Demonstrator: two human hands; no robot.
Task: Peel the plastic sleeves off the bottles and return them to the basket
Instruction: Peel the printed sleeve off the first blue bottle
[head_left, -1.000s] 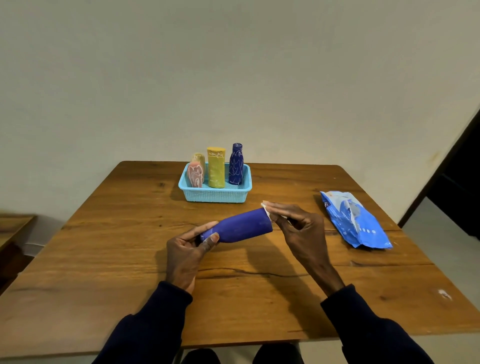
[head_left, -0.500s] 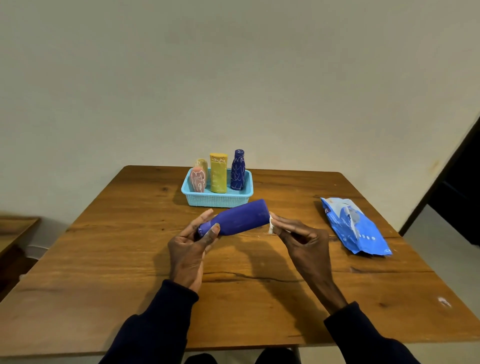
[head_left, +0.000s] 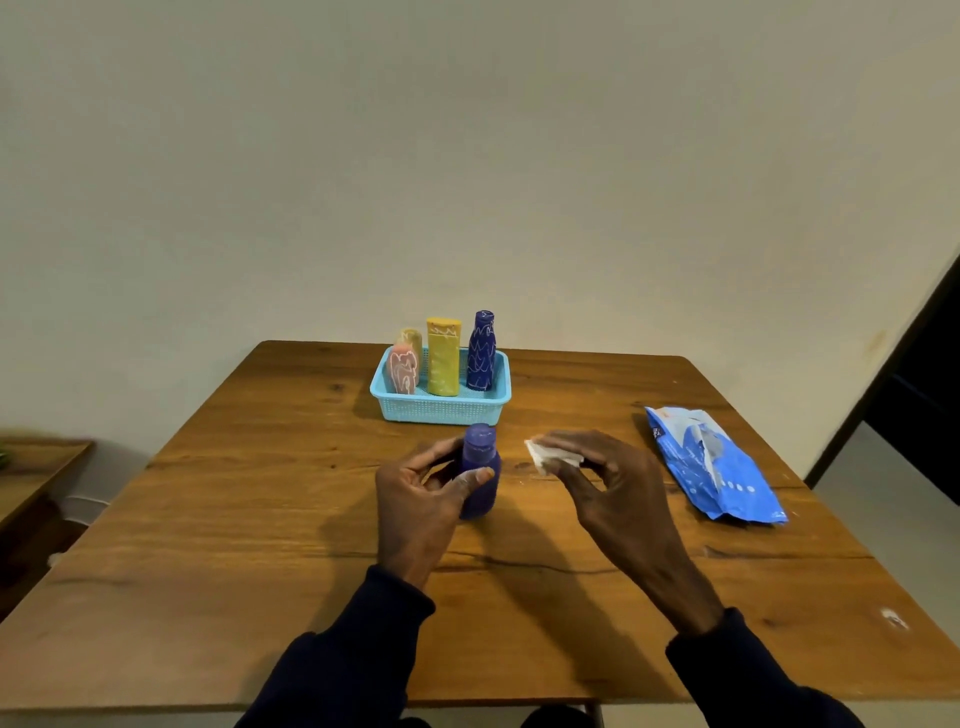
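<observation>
At six o'clock of the basket (head_left: 440, 410), left hand (head_left: 415, 499) clamps the purple bottle (head_left: 479, 473) upright — right hand (head_left: 618, 483), pinching a white scrap (head_left: 550, 456), should peel slowly while the bottle is kept steady.

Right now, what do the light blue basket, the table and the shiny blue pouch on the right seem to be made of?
The light blue basket looks like moulded plastic: its walls are a fine perforated grid. The table looks like varnished wood, with grain, knots and a dark crack. The shiny blue pouch seems to be thin plastic film, crinkled and glossy; probably a wipes pack, though I cannot read it.
</observation>
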